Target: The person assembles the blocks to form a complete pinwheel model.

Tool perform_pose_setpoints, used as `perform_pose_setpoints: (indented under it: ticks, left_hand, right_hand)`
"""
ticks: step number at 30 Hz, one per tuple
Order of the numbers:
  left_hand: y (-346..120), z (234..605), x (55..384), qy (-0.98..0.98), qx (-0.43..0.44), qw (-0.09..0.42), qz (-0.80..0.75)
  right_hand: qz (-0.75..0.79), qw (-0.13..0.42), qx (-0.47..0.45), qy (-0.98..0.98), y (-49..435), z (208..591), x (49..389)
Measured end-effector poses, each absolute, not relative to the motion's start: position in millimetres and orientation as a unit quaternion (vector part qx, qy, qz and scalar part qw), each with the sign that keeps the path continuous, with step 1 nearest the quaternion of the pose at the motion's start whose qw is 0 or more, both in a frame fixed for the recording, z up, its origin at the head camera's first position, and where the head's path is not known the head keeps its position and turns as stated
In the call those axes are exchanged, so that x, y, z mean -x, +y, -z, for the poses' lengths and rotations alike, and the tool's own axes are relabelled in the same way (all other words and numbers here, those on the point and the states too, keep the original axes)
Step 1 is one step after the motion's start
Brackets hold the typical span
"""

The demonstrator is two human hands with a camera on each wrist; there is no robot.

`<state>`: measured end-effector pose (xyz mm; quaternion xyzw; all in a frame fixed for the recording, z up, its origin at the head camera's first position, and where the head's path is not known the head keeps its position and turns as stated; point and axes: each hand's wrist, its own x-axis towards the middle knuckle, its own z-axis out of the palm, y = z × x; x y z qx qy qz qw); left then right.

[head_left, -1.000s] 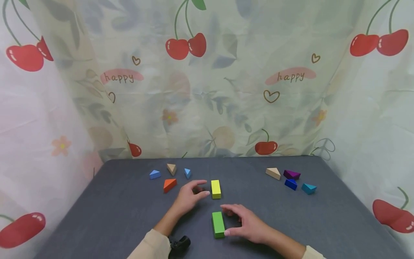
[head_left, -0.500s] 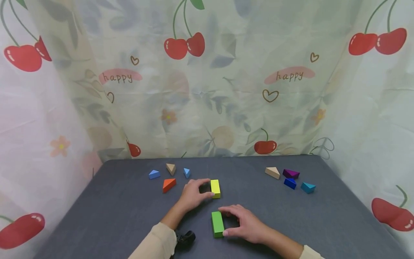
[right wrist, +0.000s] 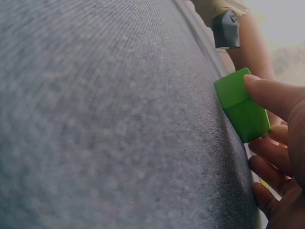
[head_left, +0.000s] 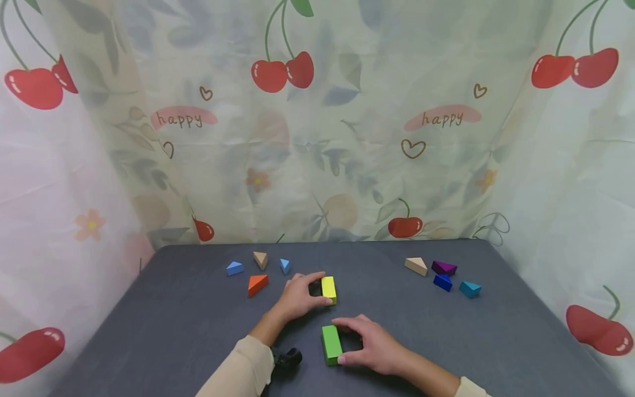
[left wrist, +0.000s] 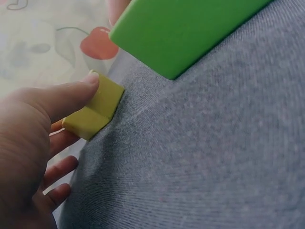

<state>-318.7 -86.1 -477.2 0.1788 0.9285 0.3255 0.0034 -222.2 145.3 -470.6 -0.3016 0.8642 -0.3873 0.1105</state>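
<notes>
My left hand (head_left: 296,298) pinches a yellow rectangular block (head_left: 329,289) lengthwise, thumb at its near end and index finger at its far end. In the left wrist view the thumb presses the end of the yellow block (left wrist: 97,107), the other fingers behind and below. Closer to me, my right hand (head_left: 376,344) holds a green rectangular block (head_left: 331,343) the same way from its right side. The right wrist view shows the thumb on the end face of the green block (right wrist: 243,107). Both blocks lie on the dark grey cloth, the yellow one beyond the green.
At the back left lie triangular blocks: an orange one (head_left: 258,284), a tan one (head_left: 260,259) and two light blue ones. Another group sits back right, with a purple block (head_left: 444,267), a dark blue one (head_left: 442,282), a teal one (head_left: 469,289) and a beige one (head_left: 416,266). A cherry-print curtain (head_left: 307,165) surrounds the table.
The left hand has moved right to the yellow block and taken hold of it. The right hand has shifted slightly left, its thumb and index finger now on the green block's ends.
</notes>
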Motion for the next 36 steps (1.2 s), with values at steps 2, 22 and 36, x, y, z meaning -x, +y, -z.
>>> perform_pose_setpoints:
  ticks: [2,22,36]
  left_hand:
    - [-86,476,319,0.927,-0.180,0.006,-0.329]
    - [-96,468,314,0.887,-0.177,0.045,-0.424]
    - [-104,469,301,0.879,-0.189,0.064,-0.432]
  right_hand:
    - [0.385,0.110,0.301,0.865,145,471,222]
    - [0.392,0.076,0.289,0.870,147,466,222]
    - [0.387,0.059,0.267,0.881,153,460,229]
